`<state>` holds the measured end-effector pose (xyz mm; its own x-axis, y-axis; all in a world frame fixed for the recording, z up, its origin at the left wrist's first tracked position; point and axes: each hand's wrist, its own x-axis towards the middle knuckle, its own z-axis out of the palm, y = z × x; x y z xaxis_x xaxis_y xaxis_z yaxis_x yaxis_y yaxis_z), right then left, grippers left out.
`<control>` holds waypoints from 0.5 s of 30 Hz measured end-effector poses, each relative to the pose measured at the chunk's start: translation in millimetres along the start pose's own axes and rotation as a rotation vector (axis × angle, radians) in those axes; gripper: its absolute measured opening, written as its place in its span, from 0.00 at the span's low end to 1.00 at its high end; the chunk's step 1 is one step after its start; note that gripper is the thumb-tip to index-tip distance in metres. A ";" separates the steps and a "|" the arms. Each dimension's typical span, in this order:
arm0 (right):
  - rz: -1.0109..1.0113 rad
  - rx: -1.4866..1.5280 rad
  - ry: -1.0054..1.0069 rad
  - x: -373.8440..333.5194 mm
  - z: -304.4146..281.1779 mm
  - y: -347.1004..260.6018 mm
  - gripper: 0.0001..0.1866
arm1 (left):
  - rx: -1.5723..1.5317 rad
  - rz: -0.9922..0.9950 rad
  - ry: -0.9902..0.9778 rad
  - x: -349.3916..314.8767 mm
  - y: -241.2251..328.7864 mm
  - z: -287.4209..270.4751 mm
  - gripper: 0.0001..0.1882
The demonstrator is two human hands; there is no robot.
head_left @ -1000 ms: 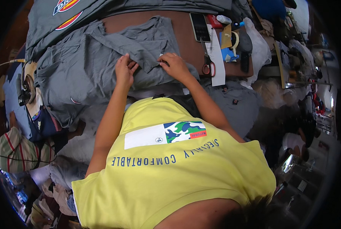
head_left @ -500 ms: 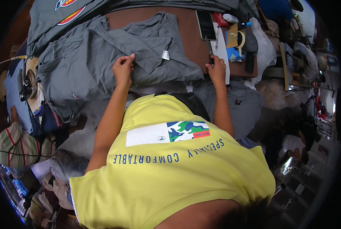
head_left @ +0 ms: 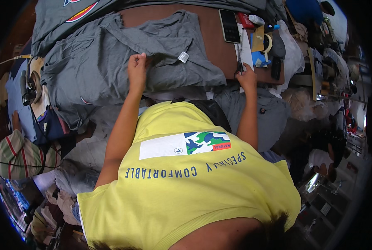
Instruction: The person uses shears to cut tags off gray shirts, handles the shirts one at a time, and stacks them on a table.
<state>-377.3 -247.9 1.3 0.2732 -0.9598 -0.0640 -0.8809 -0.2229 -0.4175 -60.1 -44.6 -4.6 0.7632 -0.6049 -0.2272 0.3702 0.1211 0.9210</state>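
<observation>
A rumpled grey T-shirt (head_left: 111,52) is spread over the brown table, with a small white label (head_left: 183,57) sewn on it. My left hand (head_left: 136,71) is closed in a pinch at the cloth, left of the label, where a fold rises beside the fingertips. Dark scissors (head_left: 239,60) are in my right hand (head_left: 247,78), its fingers closed round the handles. The blades point away from me, over a strip of white paper (head_left: 245,43).
A phone (head_left: 229,26), a cream tape roll (head_left: 268,43) and a black object (head_left: 276,68) lie on the brown tabletop (head_left: 215,50) at right. More grey garments (head_left: 152,4) lie along the back. At far left is an iron-like tool (head_left: 29,89) with a cord.
My right hand has shifted slightly right with the scissors, which now stand more upright over the paper. My left hand has turned a little, its pinch raised at the cloth.
</observation>
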 end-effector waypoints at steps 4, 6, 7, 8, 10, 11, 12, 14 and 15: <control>0.022 0.224 -0.064 2.8 3.1 11.7 0.27 | 0.104 0.002 0.028 -0.3 -0.6 4.4 0.09; 0.018 0.366 -0.089 -1.2 2.3 1.8 0.28 | 0.145 0.096 0.018 2.0 -8.1 1.7 0.09; 0.009 0.417 -0.078 -5.8 4.0 -3.6 0.29 | 0.085 0.071 0.009 3.5 -11.7 0.4 0.10; 0.004 0.469 -0.064 -12.8 1.8 -14.8 0.29 | 0.026 0.044 -0.005 3.3 -12.6 3.2 0.10; -0.032 0.490 -0.066 -22.1 -2.5 -34.5 0.28 | -0.128 -0.066 0.005 0.7 -14.6 7.5 0.13; -0.050 0.500 -0.065 -25.8 -3.4 -42.9 0.28 | -0.224 -0.147 0.026 -0.9 -16.2 9.9 0.16; -0.062 0.577 -0.090 -29.2 -2.3 -49.2 0.27 | -0.320 -0.229 0.047 -2.5 -17.6 12.0 0.19; -0.088 0.730 -0.140 -34.8 -0.5 -59.7 0.26 | -0.249 -0.314 0.088 -5.5 -19.9 16.8 0.26; -0.083 0.751 -0.158 -37.4 -2.0 -65.3 0.26 | -0.214 -0.356 0.109 -7.4 -20.8 19.2 0.29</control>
<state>-330.7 -197.8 32.8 0.4282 -0.8969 -0.1108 -0.3722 -0.0633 -0.9260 -83.7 -57.7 -16.0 0.6153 -0.5528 -0.5620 0.7136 0.0877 0.6950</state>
